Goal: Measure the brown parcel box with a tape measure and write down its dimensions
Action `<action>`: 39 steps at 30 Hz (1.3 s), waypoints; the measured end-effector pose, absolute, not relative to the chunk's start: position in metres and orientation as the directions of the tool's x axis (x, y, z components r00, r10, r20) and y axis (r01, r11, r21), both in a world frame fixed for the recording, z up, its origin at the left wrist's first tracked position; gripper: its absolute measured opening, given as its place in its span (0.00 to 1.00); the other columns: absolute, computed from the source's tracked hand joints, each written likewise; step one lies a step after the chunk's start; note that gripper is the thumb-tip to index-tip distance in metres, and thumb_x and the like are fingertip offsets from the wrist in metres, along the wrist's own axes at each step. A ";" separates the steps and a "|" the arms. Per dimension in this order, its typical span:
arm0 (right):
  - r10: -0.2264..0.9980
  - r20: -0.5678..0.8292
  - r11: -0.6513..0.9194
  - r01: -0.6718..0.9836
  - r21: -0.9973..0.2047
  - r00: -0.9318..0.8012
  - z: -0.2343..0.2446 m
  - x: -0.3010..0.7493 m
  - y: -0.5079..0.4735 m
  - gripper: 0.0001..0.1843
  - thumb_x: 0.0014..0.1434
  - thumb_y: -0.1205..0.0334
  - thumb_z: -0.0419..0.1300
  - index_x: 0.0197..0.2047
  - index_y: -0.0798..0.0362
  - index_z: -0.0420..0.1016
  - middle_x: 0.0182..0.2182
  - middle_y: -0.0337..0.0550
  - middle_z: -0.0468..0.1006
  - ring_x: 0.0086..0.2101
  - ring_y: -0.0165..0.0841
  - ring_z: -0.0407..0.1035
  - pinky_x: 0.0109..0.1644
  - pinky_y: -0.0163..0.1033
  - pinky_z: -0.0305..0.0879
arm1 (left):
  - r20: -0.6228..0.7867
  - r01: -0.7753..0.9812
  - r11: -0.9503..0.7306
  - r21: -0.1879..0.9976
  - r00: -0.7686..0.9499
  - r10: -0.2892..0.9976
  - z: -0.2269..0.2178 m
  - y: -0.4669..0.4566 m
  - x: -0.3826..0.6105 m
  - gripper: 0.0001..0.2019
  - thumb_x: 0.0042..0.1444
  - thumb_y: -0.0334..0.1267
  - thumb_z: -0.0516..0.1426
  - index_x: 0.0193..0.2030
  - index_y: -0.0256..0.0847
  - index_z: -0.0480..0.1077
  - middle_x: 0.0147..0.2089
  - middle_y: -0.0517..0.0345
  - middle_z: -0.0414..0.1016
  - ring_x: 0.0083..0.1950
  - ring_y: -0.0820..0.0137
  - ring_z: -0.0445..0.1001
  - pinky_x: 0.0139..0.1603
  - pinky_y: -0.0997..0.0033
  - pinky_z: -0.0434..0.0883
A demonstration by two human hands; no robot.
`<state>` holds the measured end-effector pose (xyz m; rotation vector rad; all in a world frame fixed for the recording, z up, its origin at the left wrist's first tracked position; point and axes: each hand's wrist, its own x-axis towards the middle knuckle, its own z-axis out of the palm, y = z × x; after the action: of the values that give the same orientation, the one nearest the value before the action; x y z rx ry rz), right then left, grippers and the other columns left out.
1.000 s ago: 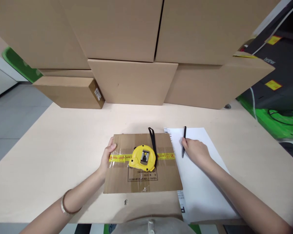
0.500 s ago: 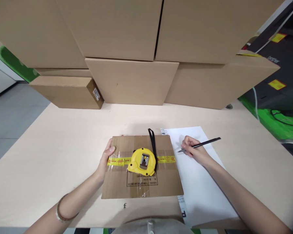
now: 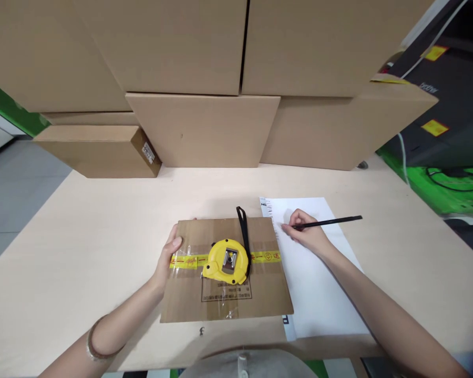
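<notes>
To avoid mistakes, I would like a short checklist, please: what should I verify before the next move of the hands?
1. Left hand gripping the taped cardboard: ok.
2. Yellow tape measure lying on the cardboard: ok.
3. Right hand holding the black pen: ok.
4. Pen tip touching the white sheet: cannot tell.
5. Whole sheet visible: not ok; the cardboard hides part of its left side.
</notes>
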<state>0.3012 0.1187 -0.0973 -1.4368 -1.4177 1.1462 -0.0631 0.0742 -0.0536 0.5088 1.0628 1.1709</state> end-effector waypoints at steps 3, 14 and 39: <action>0.995 -0.055 -0.026 0.329 -0.944 -0.080 -0.095 0.299 0.115 0.24 0.51 0.47 0.73 0.24 0.48 0.63 0.16 0.31 0.65 0.19 0.27 0.56 0.24 0.35 0.48 | -0.388 -0.480 0.343 0.807 0.006 0.922 -0.057 0.074 -0.065 0.26 0.46 0.52 0.69 0.51 0.43 0.75 0.53 0.53 0.83 0.52 0.48 0.82 0.52 0.57 0.77; 0.957 -0.128 -0.013 0.405 -0.914 -0.258 -0.095 0.290 0.112 0.18 0.52 0.53 0.66 0.21 0.49 0.63 0.15 0.33 0.64 0.19 0.27 0.55 0.23 0.35 0.48 | -0.367 -0.466 0.323 0.824 -0.006 0.930 -0.055 0.074 -0.064 0.26 0.45 0.53 0.69 0.49 0.43 0.75 0.53 0.53 0.83 0.52 0.49 0.82 0.52 0.58 0.77; 0.949 -0.105 0.035 0.430 -0.902 -0.297 -0.102 0.298 0.111 0.19 0.59 0.55 0.64 0.21 0.49 0.63 0.16 0.34 0.68 0.19 0.28 0.58 0.24 0.36 0.52 | -0.352 -0.422 0.304 0.854 -0.040 0.935 -0.049 0.074 -0.063 0.29 0.46 0.55 0.70 0.51 0.42 0.77 0.54 0.51 0.83 0.54 0.46 0.81 0.54 0.57 0.76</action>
<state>0.2981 0.1114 -0.1020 -1.3958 -1.7716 1.2302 -0.0628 0.0741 -0.0493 0.5966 1.1170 1.2055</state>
